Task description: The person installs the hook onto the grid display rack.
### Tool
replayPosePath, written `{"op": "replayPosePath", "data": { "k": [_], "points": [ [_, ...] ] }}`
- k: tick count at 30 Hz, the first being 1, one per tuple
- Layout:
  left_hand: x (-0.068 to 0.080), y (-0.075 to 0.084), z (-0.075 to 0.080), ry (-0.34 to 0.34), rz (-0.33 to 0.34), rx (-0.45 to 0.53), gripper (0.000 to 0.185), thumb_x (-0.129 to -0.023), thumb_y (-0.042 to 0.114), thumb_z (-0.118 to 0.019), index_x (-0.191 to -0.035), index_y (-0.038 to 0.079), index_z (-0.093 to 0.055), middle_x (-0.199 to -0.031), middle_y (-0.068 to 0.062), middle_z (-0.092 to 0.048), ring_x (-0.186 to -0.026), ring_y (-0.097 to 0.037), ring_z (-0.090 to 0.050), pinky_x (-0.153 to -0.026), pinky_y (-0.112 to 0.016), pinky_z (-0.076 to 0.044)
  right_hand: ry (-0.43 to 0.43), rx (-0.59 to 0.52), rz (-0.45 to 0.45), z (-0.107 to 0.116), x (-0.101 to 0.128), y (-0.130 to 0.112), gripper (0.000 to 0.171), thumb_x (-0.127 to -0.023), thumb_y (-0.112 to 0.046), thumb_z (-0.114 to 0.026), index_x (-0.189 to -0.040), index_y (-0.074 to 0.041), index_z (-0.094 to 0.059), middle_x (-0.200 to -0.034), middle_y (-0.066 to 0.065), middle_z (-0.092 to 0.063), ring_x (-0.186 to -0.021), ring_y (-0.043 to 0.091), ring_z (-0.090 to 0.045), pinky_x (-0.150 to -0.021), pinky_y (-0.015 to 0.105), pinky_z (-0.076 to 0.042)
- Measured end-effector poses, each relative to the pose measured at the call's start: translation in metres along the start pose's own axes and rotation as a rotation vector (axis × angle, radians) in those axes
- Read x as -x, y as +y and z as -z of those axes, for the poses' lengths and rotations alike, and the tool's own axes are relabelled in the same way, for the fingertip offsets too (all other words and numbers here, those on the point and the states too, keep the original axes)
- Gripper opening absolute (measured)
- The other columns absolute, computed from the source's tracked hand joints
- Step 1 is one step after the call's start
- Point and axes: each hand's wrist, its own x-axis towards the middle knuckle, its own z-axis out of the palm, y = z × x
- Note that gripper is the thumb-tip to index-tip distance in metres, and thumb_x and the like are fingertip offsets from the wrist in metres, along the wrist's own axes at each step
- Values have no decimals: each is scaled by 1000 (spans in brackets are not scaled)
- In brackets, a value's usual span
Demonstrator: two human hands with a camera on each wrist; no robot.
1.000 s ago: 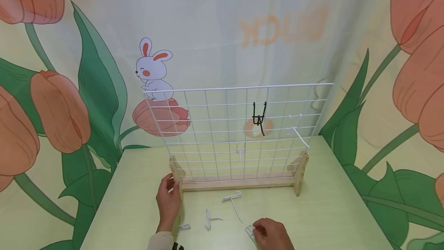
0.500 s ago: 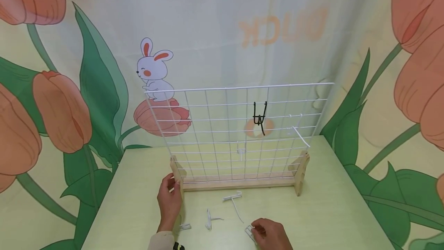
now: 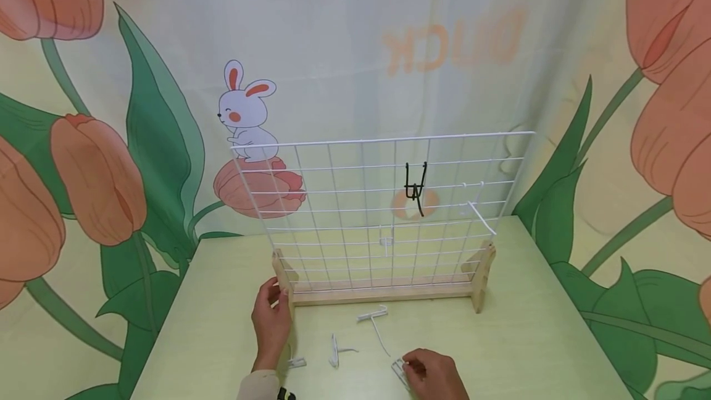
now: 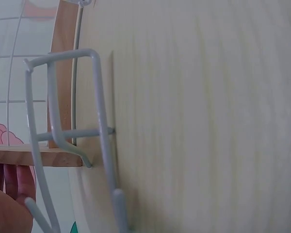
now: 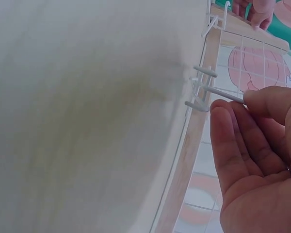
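right hand (image 3: 436, 375) pinches white hook (image 3: 399, 371) on table (image 3: 528, 338).

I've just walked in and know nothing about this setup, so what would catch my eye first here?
First the white wire grid, upright in a wooden stand at the middle of the pale green table, with one black hook hanging on it. In front, white hooks lie loose on the table. The left hand grips the stand's left foot, and the right hand pinches a white hook at the near edge.
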Motion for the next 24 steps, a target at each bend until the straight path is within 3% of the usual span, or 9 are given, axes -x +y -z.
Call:
{"op": "replayPosePath", "data": {
  "k": [3, 9, 16, 24],
  "points": [
    [0, 0, 0, -1, 2, -8, 33, -106, 14, -64, -140, 16, -61, -123, -10, -71, -116, -25, -69, -86, -16, -55, 31, -15, 18, 1, 0, -1, 7, -90, -9, -82, -93, -14, -79, -84, -11, -76, -72, -7, -64, -64, 20, -55],
    [0, 0, -1, 3, 8, -17, 34, -107, 14, -63, -140, 15, -60, -124, -11, -71, -117, -26, -69, -93, -36, -61, 121, -51, 68, 0, -2, -2, 10, -89, -7, -83, -96, -14, -80, -87, -10, -78, -72, -8, -66, -62, 19, -56],
    [0, 0, -2, 10, 3, -17, 34, -106, 13, -63, -140, 15, -61, -123, -12, -72, -116, -27, -70, -88, -24, -59, 162, -94, 73, 4, -8, -14, 13, -88, -4, -83, -96, -14, -80, -86, -10, -78, -72, -7, -67, -63, 18, -58],
    [0, 2, 0, 7, 3, -10, 34, -107, 14, -63, -141, 15, -61, -124, -13, -71, -116, -27, -69, -90, -27, -59, 219, -150, 48, 18, -12, -34, 23, -85, 1, -83, -92, -20, -78, -82, -14, -76, -71, -6, -69, -66, 18, -60]
  ]
}}
